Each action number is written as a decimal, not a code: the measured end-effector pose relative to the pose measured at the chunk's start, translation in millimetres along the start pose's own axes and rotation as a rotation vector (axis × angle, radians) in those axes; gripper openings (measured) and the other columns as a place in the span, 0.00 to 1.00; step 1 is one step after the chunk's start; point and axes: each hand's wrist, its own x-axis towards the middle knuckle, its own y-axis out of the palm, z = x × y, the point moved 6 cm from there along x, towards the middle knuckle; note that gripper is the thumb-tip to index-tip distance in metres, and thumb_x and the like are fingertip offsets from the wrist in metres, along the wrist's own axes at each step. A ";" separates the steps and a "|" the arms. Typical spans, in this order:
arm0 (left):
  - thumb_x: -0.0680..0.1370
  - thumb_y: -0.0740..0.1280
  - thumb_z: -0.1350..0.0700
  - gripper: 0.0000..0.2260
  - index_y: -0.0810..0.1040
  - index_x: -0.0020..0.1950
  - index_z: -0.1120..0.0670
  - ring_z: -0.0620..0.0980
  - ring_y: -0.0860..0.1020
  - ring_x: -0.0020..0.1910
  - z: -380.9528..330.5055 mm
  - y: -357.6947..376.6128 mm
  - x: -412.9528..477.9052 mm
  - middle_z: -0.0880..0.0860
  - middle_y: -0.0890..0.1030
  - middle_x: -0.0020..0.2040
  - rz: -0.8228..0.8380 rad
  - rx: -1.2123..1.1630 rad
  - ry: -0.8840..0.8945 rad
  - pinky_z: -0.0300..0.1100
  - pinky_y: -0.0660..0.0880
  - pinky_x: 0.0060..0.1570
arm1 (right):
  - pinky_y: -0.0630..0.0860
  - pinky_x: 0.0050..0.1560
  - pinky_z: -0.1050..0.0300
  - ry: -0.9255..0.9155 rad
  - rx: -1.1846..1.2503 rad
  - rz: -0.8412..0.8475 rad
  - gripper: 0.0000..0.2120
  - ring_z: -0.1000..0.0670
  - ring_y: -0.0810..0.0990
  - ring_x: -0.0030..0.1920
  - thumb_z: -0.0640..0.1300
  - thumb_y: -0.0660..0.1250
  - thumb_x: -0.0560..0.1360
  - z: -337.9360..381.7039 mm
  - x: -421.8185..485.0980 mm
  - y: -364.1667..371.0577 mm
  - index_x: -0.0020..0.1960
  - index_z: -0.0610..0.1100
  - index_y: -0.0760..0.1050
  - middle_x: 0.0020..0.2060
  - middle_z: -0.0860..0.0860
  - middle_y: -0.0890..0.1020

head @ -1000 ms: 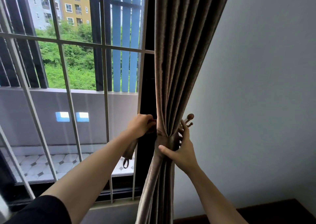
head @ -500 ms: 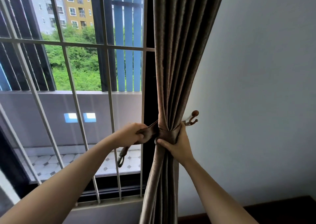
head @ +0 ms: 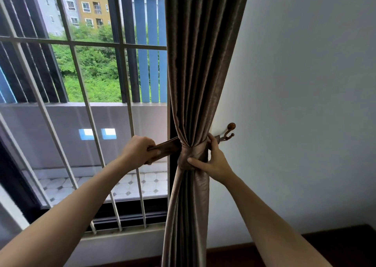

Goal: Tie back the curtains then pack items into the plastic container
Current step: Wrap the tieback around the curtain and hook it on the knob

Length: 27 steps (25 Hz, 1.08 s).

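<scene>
A brown pleated curtain (head: 201, 63) hangs gathered at the window's right edge. A matching fabric tieback band (head: 191, 154) wraps round its waist. My left hand (head: 138, 149) grips the band's free end, held taut out to the left. My right hand (head: 211, 160) clasps the wrapped band and the bunched curtain, thumb in front, fingers round the back. Just right of that hand a wooden wall hook (head: 228, 132) sticks out of the wall. No plastic container is in view.
A barred window (head: 85, 103) fills the left, with a balcony, trees and buildings beyond. A plain white wall (head: 305, 103) fills the right. A dark skirting strip (head: 335, 238) runs along the bottom right.
My left hand has pulled the band's end further out to the left, so it is now taut. My right hand shifted from the curtain's front to clasp the wrapped band.
</scene>
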 end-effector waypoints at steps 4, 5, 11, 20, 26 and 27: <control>0.75 0.67 0.53 0.13 0.76 0.32 0.56 0.45 0.80 0.27 -47.6 6.1 -31.3 0.51 0.81 0.28 0.096 -0.025 0.141 0.39 0.77 0.32 | 0.77 0.59 0.51 -0.018 -0.065 -0.121 0.38 0.52 0.78 0.56 0.57 0.76 0.64 -0.3 6.0 4.7 0.68 0.48 0.64 0.59 0.54 0.78; 0.75 0.67 0.52 0.14 0.75 0.31 0.55 0.46 0.79 0.27 -52.5 6.0 -35.6 0.51 0.80 0.27 0.067 0.018 0.154 0.39 0.75 0.32 | 0.77 0.58 0.52 -0.014 -0.070 -0.144 0.36 0.52 0.78 0.55 0.58 0.76 0.63 -0.8 6.0 5.6 0.66 0.48 0.66 0.57 0.53 0.79; 0.76 0.61 0.45 0.18 0.62 0.29 0.49 0.48 0.72 0.26 -65.6 27.5 -40.3 0.52 0.75 0.27 0.117 0.082 0.347 0.47 0.73 0.33 | 0.77 0.52 0.55 -0.019 -0.175 -0.217 0.33 0.50 0.79 0.51 0.59 0.77 0.62 4.0 -2.2 -6.3 0.60 0.47 0.69 0.54 0.50 0.80; 0.77 0.65 0.55 0.15 0.75 0.30 0.57 0.43 0.73 0.29 -50.8 16.7 -38.1 0.52 0.76 0.32 0.141 -0.156 0.249 0.34 0.69 0.35 | 0.77 0.55 0.57 -0.015 -0.113 -0.131 0.32 0.49 0.79 0.54 0.52 0.76 0.66 1.3 -13.7 -8.1 0.63 0.44 0.65 0.57 0.49 0.79; 0.74 0.70 0.52 0.12 0.77 0.30 0.48 0.44 0.69 0.23 -0.5 -26.6 -40.4 0.43 0.73 0.22 0.010 -0.149 0.113 0.32 0.63 0.25 | 0.77 0.52 0.56 0.033 -0.137 -0.257 0.27 0.47 0.80 0.50 0.49 0.74 0.67 6.5 -17.7 -17.4 0.61 0.44 0.67 0.52 0.48 0.81; 0.74 0.71 0.53 0.11 0.78 0.31 0.49 0.44 0.69 0.23 -3.3 -25.1 -41.5 0.44 0.73 0.22 0.017 -0.152 0.123 0.32 0.63 0.25 | 0.77 0.51 0.56 0.040 -0.143 -0.255 0.27 0.47 0.80 0.49 0.50 0.74 0.68 7.0 -17.4 -16.7 0.61 0.44 0.67 0.52 0.48 0.81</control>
